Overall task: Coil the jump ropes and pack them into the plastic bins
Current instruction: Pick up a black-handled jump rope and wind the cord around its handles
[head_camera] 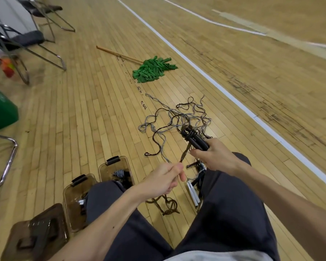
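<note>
Status: mid-coil on one rope. Your right hand (216, 157) is curled round a pair of black handles (198, 141), with a few turns of dark rope (190, 132) wound round their far end. Your left hand (169, 178) pinches the same rope between thumb and fingertips, and the run between the hands looks taut. Its free tail lies looped on the floor (83, 110) between your knees. Done, as far as shows: the far bin (109, 167) and the middle bin (70, 200) stand open to your left, each holding some rope and handles. The nearest bin (36, 232) appears lidded; contents cannot be told. Left: finish this winding, bin it, then take on the tangle of ropes (177, 117), grey and dark strands crossed on the floor just ahead, and the white handles (193, 194) by your right leg. Judgement: well short of done, with the tangle the slow part. Around: a green mop (154, 69) beyond the tangle, folding chairs (26, 44) and a green container (0, 108) off left, all well apart from the work. Your left thigh covers part of the bins.
</note>
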### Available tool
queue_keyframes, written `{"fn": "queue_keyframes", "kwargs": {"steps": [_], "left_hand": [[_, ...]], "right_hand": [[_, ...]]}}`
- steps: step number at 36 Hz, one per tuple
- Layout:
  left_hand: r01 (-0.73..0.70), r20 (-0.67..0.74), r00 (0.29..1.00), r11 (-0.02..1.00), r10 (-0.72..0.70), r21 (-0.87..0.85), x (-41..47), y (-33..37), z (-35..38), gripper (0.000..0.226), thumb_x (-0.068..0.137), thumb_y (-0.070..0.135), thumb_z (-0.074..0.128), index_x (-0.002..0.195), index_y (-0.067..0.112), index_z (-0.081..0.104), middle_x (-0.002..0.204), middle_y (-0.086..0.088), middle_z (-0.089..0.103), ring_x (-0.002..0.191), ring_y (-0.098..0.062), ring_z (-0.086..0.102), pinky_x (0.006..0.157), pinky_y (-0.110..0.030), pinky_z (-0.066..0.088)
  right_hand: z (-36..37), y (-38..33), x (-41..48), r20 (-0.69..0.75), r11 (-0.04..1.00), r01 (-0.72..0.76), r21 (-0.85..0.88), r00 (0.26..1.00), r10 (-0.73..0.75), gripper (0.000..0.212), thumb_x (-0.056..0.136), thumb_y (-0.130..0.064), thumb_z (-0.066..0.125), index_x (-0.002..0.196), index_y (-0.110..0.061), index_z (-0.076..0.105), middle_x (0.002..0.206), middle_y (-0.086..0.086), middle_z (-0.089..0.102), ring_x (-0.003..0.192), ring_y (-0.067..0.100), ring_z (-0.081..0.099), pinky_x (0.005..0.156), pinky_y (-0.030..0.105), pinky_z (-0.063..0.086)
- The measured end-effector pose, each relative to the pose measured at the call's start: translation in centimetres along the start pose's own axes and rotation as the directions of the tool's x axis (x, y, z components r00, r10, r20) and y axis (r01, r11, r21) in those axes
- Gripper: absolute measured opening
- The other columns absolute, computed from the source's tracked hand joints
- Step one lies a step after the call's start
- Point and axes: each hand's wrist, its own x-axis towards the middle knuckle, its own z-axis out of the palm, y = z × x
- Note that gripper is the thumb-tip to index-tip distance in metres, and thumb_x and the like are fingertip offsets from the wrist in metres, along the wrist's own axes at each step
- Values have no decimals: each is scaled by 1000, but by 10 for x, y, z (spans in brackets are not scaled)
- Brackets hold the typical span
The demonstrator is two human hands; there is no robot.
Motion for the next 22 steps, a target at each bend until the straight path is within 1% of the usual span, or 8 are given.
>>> {"fn": "queue_keyframes", "kwargs": {"steps": [3, 7, 9, 10, 13, 18, 20, 22], "left_hand": [[1, -40, 999, 988, 5, 155, -2, 2, 4, 41, 109, 39, 31, 91, 16, 60, 56, 7, 36, 50, -11, 31, 51, -29, 29], [36, -56, 998, 953, -20, 301, -5, 10, 10, 36, 107, 41, 34, 99, 21, 64, 55, 11, 43, 49, -8, 39, 55, -30, 36], [53, -49, 998, 925, -37, 376, -7, 17, 11, 36, 106, 43, 38, 103, 19, 64, 61, 9, 47, 53, -9, 43, 58, -32, 39], [64, -51, 998, 907, -47, 416, -8, 21, 11, 37, 105, 44, 40, 104, 16, 64, 65, 6, 48, 55, -10, 45, 58, -32, 39], [73, -41, 997, 864, -61, 498, -9, 29, 8, 37, 104, 42, 46, 97, 9, 62, 66, 5, 46, 54, -10, 43, 53, -27, 34], [62, -4, 997, 804, -75, 591, -12, 41, -5, 33, 103, 39, 51, 94, 10, 65, 61, 5, 45, 49, -10, 40, 51, -27, 34], [48, 17, 997, 772, -76, 634, -11, 47, -12, 33, 103, 37, 52, 85, 12, 63, 60, 5, 46, 49, -11, 41, 51, -27, 34], [25, 41, 997, 745, -69, 667, -10, 52, -20, 32, 102, 36, 54, 75, 19, 59, 58, 5, 47, 49, -11, 41, 51, -28, 34]], "right_hand": [[3, 9, 6, -36, 992, -18, -123, 999, 14, 22, 93, -22, 69, 86, -5, 57, 63, 3, 47, 43, 11, 43, 44, 24, 37], [10, 15, 8, -27, 978, -22, -206, 999, 17, 22, 95, -20, 67, 77, -14, 54, 64, 1, 52, 40, 1, 48, 43, 15, 36], [14, 17, 8, -21, 968, -20, -252, 1000, 16, 25, 96, -20, 66, 76, -18, 53, 64, 0, 52, 44, 2, 48, 45, 15, 36], [15, 17, 7, -11, 959, -21, -282, 1000, 19, 25, 97, -22, 66, 76, -19, 52, 64, 0, 52, 47, 7, 49, 47, 18, 37], [14, 20, 6, 46, 924, -42, -381, 997, 64, 24, 97, -27, 65, 78, -20, 53, 66, 0, 53, 54, 14, 49, 52, 25, 38], [15, 20, 3, 126, 885, -73, -461, 981, 146, 23, 96, -28, 66, 80, -18, 52, 70, 2, 54, 56, 15, 50, 51, 26, 38], [16, 20, 2, 162, 882, -84, -464, 971, 178, 20, 96, -27, 65, 84, -18, 52, 71, 3, 55, 57, 16, 51, 52, 28, 40], [17, 17, 0, 194, 881, -106, -461, 957, 217, 18, 95, -25, 65, 88, -17, 51, 70, 3, 54, 52, 16, 51, 48, 27, 41]]}}
